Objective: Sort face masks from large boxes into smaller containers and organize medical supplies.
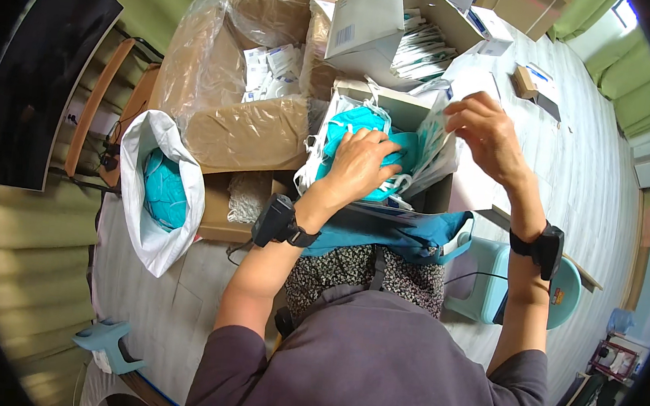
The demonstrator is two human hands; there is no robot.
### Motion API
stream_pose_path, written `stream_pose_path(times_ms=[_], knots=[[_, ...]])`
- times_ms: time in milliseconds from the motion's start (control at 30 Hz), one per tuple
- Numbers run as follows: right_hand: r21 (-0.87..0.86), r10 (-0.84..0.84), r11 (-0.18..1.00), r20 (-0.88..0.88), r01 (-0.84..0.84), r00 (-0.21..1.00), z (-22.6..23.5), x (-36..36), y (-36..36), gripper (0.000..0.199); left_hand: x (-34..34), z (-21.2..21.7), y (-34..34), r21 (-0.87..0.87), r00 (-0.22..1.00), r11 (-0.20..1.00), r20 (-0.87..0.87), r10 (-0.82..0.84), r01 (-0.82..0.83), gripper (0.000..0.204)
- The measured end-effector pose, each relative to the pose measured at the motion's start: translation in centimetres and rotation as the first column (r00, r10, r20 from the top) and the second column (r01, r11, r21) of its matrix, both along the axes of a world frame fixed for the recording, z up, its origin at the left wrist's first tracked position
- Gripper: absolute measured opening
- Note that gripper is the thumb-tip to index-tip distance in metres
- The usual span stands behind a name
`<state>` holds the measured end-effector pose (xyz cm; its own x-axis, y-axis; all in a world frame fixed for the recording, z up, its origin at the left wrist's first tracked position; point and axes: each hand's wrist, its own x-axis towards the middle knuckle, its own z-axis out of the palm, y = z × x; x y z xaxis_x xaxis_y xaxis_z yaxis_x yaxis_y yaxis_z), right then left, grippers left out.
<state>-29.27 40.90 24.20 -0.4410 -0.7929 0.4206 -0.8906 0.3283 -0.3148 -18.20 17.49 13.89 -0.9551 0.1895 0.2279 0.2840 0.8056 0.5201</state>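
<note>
Teal face masks [404, 147] with white straps lie heaped in a white box [405, 102] in front of me. My left hand [360, 158] lies on the heap, palm down, its fingers spread and lightly bent on the masks. Beside the box's right side, my right hand [487, 132] is raised, with its fingers curled and pinched at the upper edge of a clear plastic bag [432, 150]. The bag hangs against the right of the heap and has teal and white inside. Its lower part and the tips of my right fingers are hard to make out.
A white sack [134, 188] of teal masks stands at left. Behind it is a plastic-lined carton [246, 132] with white packets [271, 69]. An opened box [365, 27] of flat packets stands behind the white box. A pale blue stool [479, 280] is at right.
</note>
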Motion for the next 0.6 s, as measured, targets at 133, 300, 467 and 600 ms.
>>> stream_pose_path(times_ms=[133,300,467,600], knots=[[-0.099,-0.090,0.992,-0.156,0.075,0.984,4.7,1.7,-0.2,0.018,-0.1,0.5,-0.3,0.081,1.000,0.996,-0.006,-0.020,0.021,0.032],[-0.291,-0.290,0.901,0.148,0.322,0.945,7.0,3.4,1.4,0.015,-1.1,3.1,-0.7,0.532,0.956,0.837,-0.161,0.244,-0.124,0.026],[-0.314,-0.214,0.889,0.361,0.334,0.908,6.6,3.5,2.0,0.011,0.3,9.5,-1.6,0.674,0.847,0.737,-0.357,0.395,-0.059,0.017],[-0.272,-0.181,0.905,0.448,0.326,0.876,6.3,4.5,1.0,0.011,1.1,12.4,0.9,0.450,0.836,0.883,-0.530,0.140,0.137,0.023]])
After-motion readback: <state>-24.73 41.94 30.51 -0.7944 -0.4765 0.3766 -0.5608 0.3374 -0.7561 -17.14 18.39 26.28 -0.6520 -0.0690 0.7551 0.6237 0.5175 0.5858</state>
